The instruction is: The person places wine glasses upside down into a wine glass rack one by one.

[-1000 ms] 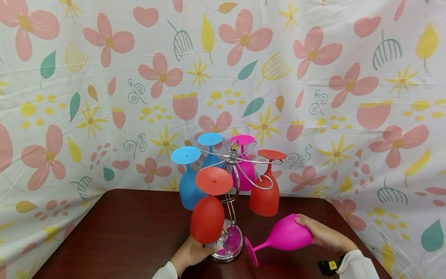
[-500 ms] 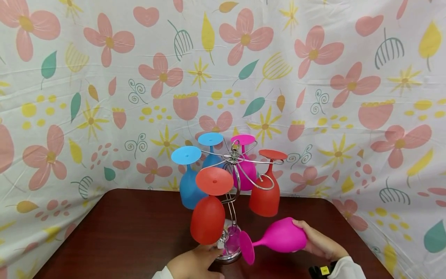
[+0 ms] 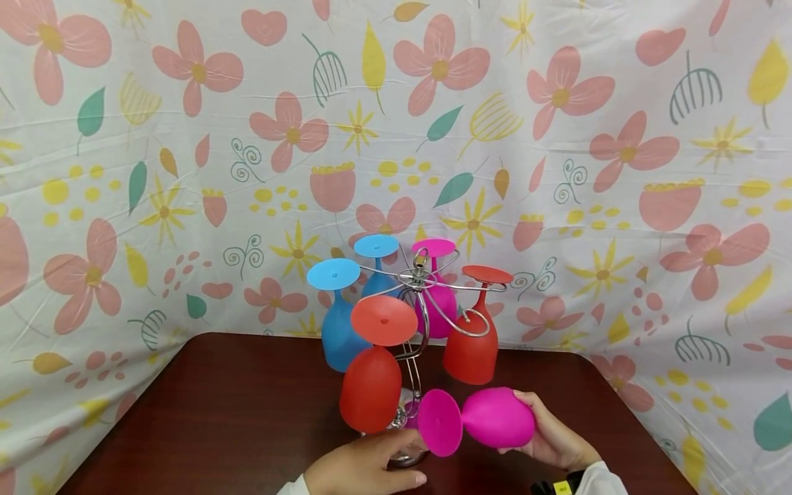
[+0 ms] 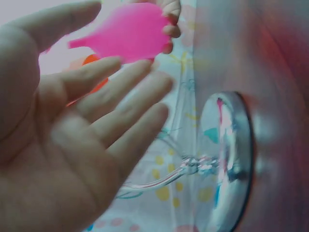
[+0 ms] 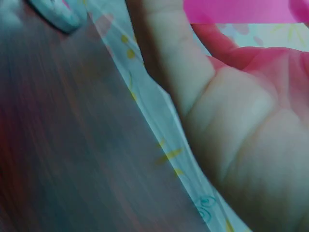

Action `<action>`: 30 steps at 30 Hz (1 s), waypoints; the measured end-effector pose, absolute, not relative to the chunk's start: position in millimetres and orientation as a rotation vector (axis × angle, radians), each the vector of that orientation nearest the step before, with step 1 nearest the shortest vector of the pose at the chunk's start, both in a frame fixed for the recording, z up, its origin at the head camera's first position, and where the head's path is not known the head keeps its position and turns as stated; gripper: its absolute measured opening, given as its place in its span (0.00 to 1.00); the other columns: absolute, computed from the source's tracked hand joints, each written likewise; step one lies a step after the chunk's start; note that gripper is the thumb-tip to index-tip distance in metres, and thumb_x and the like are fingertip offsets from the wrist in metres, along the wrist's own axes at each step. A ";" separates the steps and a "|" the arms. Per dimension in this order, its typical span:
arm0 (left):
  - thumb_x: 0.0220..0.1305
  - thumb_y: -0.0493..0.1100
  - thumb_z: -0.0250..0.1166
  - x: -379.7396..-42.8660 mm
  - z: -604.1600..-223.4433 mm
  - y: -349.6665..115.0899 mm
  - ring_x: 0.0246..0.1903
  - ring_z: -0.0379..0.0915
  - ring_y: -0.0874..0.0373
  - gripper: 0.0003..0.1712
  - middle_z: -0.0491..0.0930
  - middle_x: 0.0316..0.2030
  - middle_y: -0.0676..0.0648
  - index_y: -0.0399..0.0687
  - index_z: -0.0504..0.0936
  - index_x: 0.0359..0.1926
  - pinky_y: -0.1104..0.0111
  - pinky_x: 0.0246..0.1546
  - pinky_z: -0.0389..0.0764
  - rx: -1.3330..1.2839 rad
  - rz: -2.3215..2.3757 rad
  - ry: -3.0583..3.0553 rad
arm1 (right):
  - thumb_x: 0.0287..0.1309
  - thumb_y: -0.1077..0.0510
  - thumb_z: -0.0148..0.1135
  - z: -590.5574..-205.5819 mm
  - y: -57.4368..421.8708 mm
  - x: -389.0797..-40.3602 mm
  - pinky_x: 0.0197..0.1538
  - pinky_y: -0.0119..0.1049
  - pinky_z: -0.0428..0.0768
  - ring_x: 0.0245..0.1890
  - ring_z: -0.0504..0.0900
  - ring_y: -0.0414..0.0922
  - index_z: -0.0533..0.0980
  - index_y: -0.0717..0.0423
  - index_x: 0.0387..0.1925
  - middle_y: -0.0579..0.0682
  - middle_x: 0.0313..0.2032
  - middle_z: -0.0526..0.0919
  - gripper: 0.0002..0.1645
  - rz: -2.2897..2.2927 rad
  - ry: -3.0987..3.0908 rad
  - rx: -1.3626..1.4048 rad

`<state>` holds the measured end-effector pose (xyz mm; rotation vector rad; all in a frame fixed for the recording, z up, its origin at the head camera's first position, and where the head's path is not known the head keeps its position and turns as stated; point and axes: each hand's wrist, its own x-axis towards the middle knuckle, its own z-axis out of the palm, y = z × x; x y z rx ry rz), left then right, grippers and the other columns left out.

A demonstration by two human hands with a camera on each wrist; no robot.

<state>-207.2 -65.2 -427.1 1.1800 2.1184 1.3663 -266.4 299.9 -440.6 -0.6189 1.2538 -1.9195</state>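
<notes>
In the head view my right hand [image 3: 553, 436] holds a pink plastic wine glass [image 3: 500, 418] by its bowl. That glass lies on its side in the air, its foot turned toward my left hand [image 3: 365, 464]. Straight, spread fingers show on the left hand in the left wrist view, and nothing is gripped in it. It is beside the round chrome base [image 4: 236, 159] of a wire glass rack [image 3: 418, 280]. In the right wrist view, only part of the pink bowl [image 5: 241, 9] shows above my palm [image 5: 241, 125].
Upside down on the rack hang two red glasses [image 3: 371, 388] [image 3: 471, 347], two blue glasses [image 3: 342, 333] [image 3: 377, 278] and a pink glass [image 3: 438, 313]. One curled wire arm [image 3: 473, 324] points front right. A dark wooden table [image 3: 235, 412] stands before a flowered cloth [image 3: 185, 158].
My right hand has carried the pink glass leftward, and its foot has swung toward the camera. My left hand has come off the rack base and spread its fingers.
</notes>
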 end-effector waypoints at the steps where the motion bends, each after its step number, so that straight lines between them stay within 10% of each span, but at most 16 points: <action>1: 0.72 0.46 0.61 -206.1 -427.8 -62.0 0.52 0.74 0.67 0.23 0.78 0.53 0.57 0.50 0.70 0.65 0.70 0.52 0.77 1.145 1.434 2.128 | 0.78 0.44 0.18 -441.6 297.3 -266.0 0.56 0.43 0.78 0.53 0.79 0.54 0.73 0.44 0.62 0.59 0.57 0.76 0.35 -1.921 1.222 -0.635; 7: 0.68 0.47 0.66 -194.6 -430.3 -40.8 0.42 0.77 0.63 0.21 0.79 0.42 0.57 0.53 0.77 0.60 0.70 0.43 0.79 0.874 1.815 2.155 | 0.77 0.42 0.16 -446.2 279.6 -261.8 0.58 0.43 0.76 0.58 0.77 0.59 0.69 0.48 0.66 0.63 0.59 0.74 0.37 -1.899 1.086 -0.718; 13: 0.68 0.38 0.66 -184.4 -432.7 -26.3 0.54 0.77 0.52 0.25 0.76 0.58 0.45 0.40 0.76 0.64 0.66 0.50 0.79 0.726 2.119 1.951 | 0.76 0.41 0.15 -450.9 262.2 -255.8 0.58 0.43 0.76 0.58 0.77 0.58 0.66 0.45 0.69 0.63 0.60 0.73 0.37 -1.873 1.037 -0.746; 20: 0.61 0.30 0.67 -189.5 -443.0 -22.0 0.60 0.67 0.62 0.08 0.80 0.53 0.52 0.33 0.85 0.42 0.63 0.61 0.68 1.152 2.290 2.095 | 0.76 0.42 0.21 -458.2 252.3 -251.0 0.59 0.46 0.75 0.58 0.77 0.58 0.66 0.44 0.70 0.63 0.60 0.73 0.34 -1.856 1.025 -0.765; 30: 0.60 0.25 0.67 -185.6 -447.3 -11.3 0.48 0.77 0.57 0.17 0.83 0.46 0.42 0.39 0.85 0.49 0.61 0.46 0.81 1.470 2.445 2.202 | 0.74 0.41 0.29 -462.7 245.6 -243.3 0.62 0.50 0.72 0.58 0.75 0.60 0.67 0.44 0.68 0.62 0.60 0.72 0.31 -1.857 0.975 -0.714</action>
